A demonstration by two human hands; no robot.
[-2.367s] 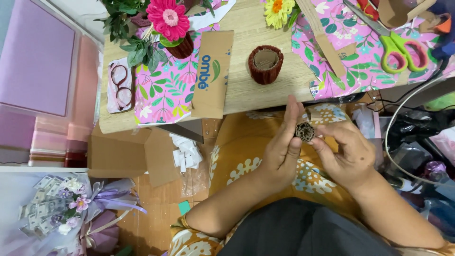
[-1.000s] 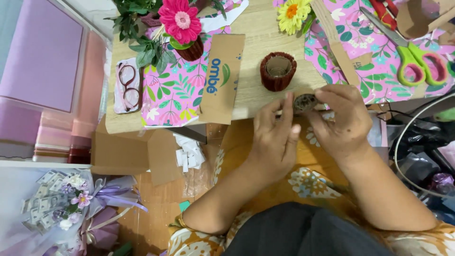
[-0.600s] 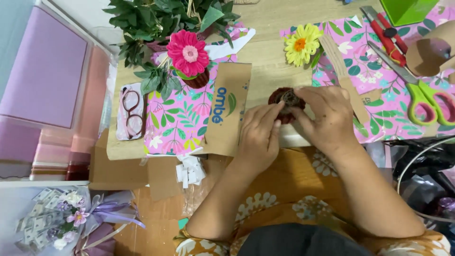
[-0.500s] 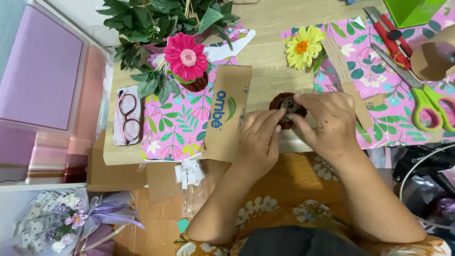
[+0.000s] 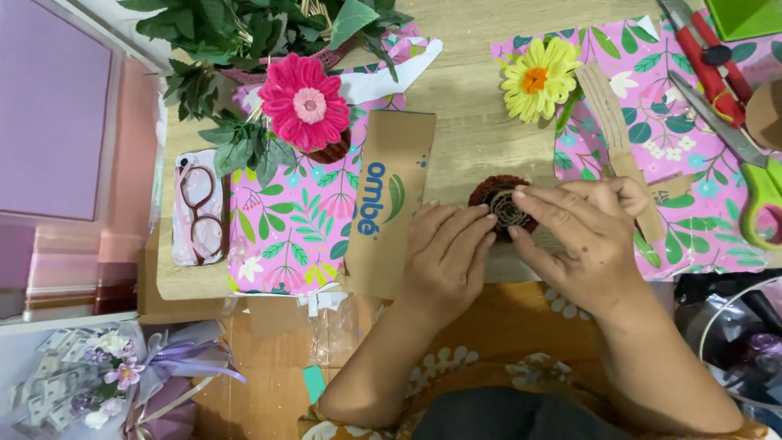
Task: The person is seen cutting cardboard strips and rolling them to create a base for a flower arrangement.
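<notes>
A small dark red-brown pot (image 5: 491, 189) stands on the wooden table (image 5: 481, 106), with a rolled coil of brown cardboard (image 5: 508, 209) sitting in its mouth. My left hand (image 5: 446, 257) touches the coil from the left with its fingertips. From the right, my right hand (image 5: 582, 244) grips the coil and the pot's rim. A yellow yarn flower (image 5: 538, 80) lies just beyond, on pink floral paper (image 5: 643, 122).
A pink yarn flower in a pot (image 5: 304, 102) stands by green foliage (image 5: 236, 41). A brown cardboard piece (image 5: 385, 200), glasses on a phone (image 5: 198, 208), green-handled scissors (image 5: 749, 175), red pliers (image 5: 709, 57) and a cardboard strip (image 5: 615, 130) lie around. A bouquet (image 5: 98, 383) rests on the floor.
Both hands came up from my lap to the table and brought the cardboard coil to the small pot, where it now sits in the opening.
</notes>
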